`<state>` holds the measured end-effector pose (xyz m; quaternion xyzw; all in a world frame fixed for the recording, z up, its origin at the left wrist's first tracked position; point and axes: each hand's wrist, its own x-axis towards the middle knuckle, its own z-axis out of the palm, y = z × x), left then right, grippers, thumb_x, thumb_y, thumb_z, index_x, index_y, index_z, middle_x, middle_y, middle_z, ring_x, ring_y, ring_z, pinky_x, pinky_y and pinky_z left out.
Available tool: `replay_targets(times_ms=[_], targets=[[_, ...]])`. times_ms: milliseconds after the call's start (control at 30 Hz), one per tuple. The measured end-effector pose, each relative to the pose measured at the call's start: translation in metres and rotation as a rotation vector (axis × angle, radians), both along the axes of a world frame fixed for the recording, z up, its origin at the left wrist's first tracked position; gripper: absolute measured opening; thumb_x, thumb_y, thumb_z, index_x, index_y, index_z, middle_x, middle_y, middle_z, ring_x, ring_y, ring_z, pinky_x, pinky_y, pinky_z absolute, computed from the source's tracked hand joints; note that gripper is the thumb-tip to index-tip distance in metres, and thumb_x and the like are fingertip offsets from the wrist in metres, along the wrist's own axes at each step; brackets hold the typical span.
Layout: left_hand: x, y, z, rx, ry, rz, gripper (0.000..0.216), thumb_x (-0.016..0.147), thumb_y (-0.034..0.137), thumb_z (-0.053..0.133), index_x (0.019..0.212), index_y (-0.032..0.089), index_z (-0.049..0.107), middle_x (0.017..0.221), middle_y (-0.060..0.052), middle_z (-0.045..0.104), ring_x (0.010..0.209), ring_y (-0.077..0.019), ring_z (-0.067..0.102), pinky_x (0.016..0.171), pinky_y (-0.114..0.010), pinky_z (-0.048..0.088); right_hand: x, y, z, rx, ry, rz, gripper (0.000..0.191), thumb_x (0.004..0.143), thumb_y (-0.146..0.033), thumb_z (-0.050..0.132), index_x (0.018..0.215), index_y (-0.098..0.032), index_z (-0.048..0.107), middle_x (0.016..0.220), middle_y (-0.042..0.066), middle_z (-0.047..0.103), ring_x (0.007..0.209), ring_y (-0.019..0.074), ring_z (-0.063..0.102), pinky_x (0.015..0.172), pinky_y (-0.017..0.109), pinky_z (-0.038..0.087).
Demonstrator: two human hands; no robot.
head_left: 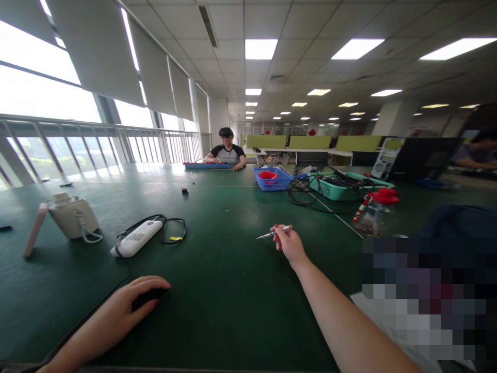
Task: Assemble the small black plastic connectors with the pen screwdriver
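Observation:
My right hand [288,244] is raised over the green tabletop [225,311], its fingers pinched round a small screwdriver [267,235]. The slim metal shaft points left, and the handle sticks out past my fingers on the right. Lower left, my left hand [142,294] rests on its side on the tabletop, fingers stretched and thumb apart. Dark shade fills the gap between them, and I see nothing held there. Beyond that hand lies a white power strip [137,238] with a black cable [182,223] looped at its far end.
At left stands a cream-coloured bag-like object [75,216] with a strap. Farther off are a blue basket [273,181], a green basket [334,190] with tangled cables, and a red-lidded jar [375,215]. Across the table a person [227,153] sits behind a blue tray [205,166].

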<state>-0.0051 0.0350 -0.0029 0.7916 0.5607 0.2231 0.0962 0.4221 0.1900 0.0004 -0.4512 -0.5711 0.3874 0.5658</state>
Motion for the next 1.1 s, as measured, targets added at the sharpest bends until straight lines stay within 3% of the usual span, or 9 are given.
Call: replay_targets(times_ms=[300, 567, 867, 1100], targets=[[0.002, -0.001, 0.0, 0.027, -0.01, -0.052, 0.025, 0.087, 0.034, 0.061, 0.11, 0.03, 0.071, 0.122, -0.002, 0.07, 0.112, -0.021, 0.066, 0.1, -0.033, 0.053, -0.002, -0.002, 0.003, -0.002, -0.018, -0.031, 0.039, 0.088, -0.052, 0.055, 0.085, -0.015, 0.068, 0.063, -0.001, 0.057, 0.044, 0.0081, 0.049, 0.043, 0.022, 0.038], [0.001, -0.003, -0.011, 0.115, 0.099, 0.027, 0.038, 0.089, 0.042, 0.059, 0.126, 0.033, 0.064, 0.123, -0.002, 0.07, 0.11, -0.0224, 0.068, 0.098, -0.033, 0.055, -0.002, -0.007, 0.008, -0.013, -0.03, -0.033, 0.039, 0.086, -0.053, 0.057, 0.084, -0.016, 0.068, 0.063, 0.0, 0.059, 0.045, 0.0087, 0.05, 0.044, 0.022, 0.04], [0.004, -0.003, -0.024, 0.226, 0.201, 0.025, 0.038, 0.09, 0.023, 0.049, 0.123, 0.034, 0.063, 0.123, -0.001, 0.069, 0.111, -0.0206, 0.066, 0.098, -0.033, 0.054, -0.003, -0.007, 0.009, -0.007, -0.041, -0.029, 0.038, 0.087, -0.051, 0.056, 0.084, -0.015, 0.067, 0.062, -0.001, 0.057, 0.043, 0.0082, 0.049, 0.043, 0.022, 0.038], [0.007, -0.006, -0.02, 0.266, 0.251, 0.033, 0.034, 0.091, 0.026, 0.05, 0.122, 0.033, 0.063, 0.122, -0.001, 0.069, 0.11, -0.0215, 0.064, 0.104, -0.042, 0.048, -0.002, -0.009, 0.01, -0.005, -0.067, -0.039, 0.038, 0.087, -0.052, 0.055, 0.085, -0.016, 0.068, 0.063, -0.001, 0.058, 0.045, 0.0088, 0.05, 0.045, 0.022, 0.041]])
